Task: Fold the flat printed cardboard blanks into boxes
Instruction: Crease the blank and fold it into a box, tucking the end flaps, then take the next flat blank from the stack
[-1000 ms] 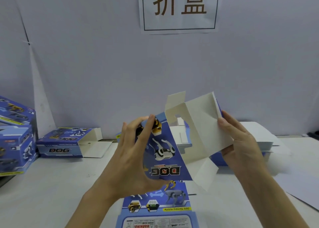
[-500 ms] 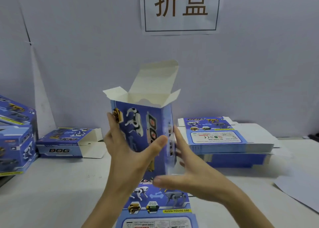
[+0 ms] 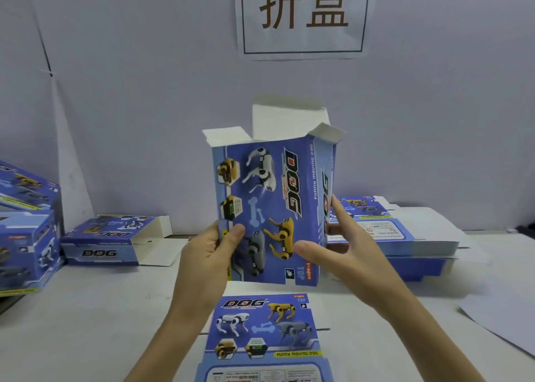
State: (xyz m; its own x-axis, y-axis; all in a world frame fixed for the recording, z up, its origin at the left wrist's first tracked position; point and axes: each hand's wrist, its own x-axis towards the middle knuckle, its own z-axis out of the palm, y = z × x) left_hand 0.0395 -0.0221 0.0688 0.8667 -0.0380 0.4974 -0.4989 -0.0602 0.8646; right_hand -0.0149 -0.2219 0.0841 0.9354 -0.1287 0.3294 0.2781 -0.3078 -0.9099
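Cardboard fills both hands. The left hand point(image 3: 211, 254) grips the lower left edge of the box point(image 3: 272, 208), thumb on the printed front and fingers hidden behind. The right hand point(image 3: 341, 251) is spread wide, its straight fingers laid along the narrow right side and its thumb resting near the front face.

The box is held upright above the table point(image 3: 86, 323) and is already squared into a tube. Its white top flaps point(image 3: 289, 121) stand open, and I cannot tell whether the bottom end is closed.

One flat blank point(image 3: 263, 338) lies just below the box. A stack of blanks point(image 3: 405, 237) waits behind the right hand. To the left a folded box point(image 3: 101, 242) lies on its side with an end flap open, and more boxes point(image 3: 26, 222) sit at the far edge.

By my reading this box is roughly half made, with the top flaps left to tuck in. Most of the stack remains to be folded.
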